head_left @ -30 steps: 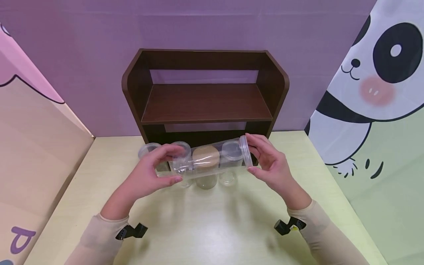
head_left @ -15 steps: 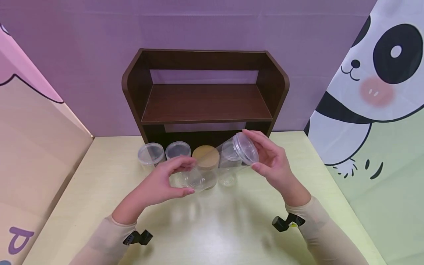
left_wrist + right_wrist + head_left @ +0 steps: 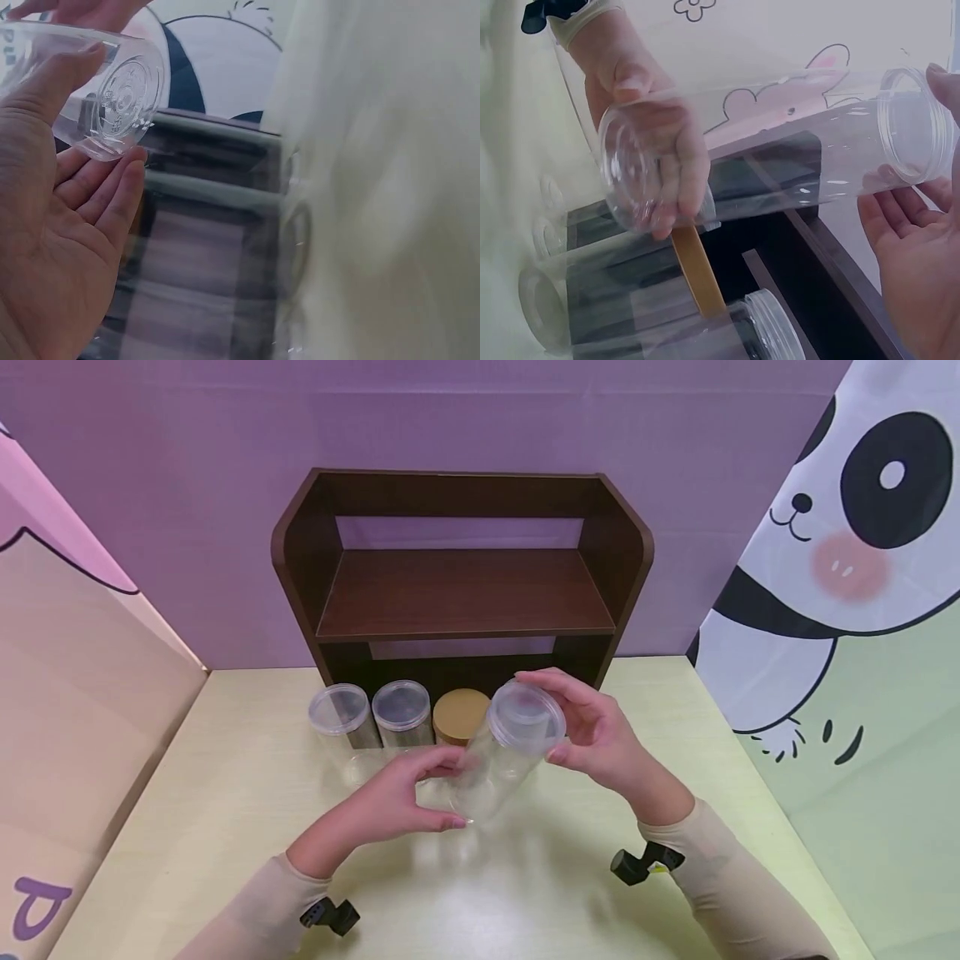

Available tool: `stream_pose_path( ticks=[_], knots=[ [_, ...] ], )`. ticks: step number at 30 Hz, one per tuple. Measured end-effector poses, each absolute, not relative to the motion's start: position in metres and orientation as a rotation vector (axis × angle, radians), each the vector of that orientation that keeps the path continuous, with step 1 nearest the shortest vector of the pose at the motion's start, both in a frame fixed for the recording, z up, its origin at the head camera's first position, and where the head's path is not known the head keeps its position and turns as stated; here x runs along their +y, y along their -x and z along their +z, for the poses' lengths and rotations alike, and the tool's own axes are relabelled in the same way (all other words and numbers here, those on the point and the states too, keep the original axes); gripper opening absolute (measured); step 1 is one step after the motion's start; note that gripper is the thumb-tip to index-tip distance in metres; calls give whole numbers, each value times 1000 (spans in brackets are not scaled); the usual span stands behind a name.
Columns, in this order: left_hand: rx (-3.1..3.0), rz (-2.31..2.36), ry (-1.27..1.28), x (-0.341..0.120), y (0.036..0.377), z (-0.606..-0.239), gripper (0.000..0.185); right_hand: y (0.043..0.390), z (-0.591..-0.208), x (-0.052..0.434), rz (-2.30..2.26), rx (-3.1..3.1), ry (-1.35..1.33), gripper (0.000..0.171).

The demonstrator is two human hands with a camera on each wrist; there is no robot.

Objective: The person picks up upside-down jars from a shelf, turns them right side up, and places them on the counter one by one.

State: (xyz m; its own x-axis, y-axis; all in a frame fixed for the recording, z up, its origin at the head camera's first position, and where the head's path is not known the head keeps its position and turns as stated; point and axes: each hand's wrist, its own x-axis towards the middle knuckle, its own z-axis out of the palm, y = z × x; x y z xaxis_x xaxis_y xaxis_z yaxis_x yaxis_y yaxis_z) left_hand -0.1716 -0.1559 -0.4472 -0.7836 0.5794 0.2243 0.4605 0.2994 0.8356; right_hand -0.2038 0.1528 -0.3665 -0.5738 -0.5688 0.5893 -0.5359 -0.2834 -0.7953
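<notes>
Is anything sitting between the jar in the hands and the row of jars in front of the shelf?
Nothing visible blocks it. The clear jar, held tilted by the left hand and right hand, is right in front of the three standing jars; bare table surrounds it.

Hidden and blurred parts

The fourth jar behind the held clear jar (image 3: 504, 752) is covered; the shelf (image 3: 202, 247) is blurred.

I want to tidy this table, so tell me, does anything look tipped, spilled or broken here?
Only the clear jar is off upright: it is tilted in the air, the left hand at its base, the right hand at its lid. Three jars stand before the shelf. No spill or damage shows.
</notes>
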Motion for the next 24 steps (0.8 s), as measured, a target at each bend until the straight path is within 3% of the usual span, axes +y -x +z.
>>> stream_pose_path(
  ticks=[24],
  knots=[
    [2311,1507,-963,-134,176,-467,68,204,-377,141,-1914,1888,1491,88]
  ],
)
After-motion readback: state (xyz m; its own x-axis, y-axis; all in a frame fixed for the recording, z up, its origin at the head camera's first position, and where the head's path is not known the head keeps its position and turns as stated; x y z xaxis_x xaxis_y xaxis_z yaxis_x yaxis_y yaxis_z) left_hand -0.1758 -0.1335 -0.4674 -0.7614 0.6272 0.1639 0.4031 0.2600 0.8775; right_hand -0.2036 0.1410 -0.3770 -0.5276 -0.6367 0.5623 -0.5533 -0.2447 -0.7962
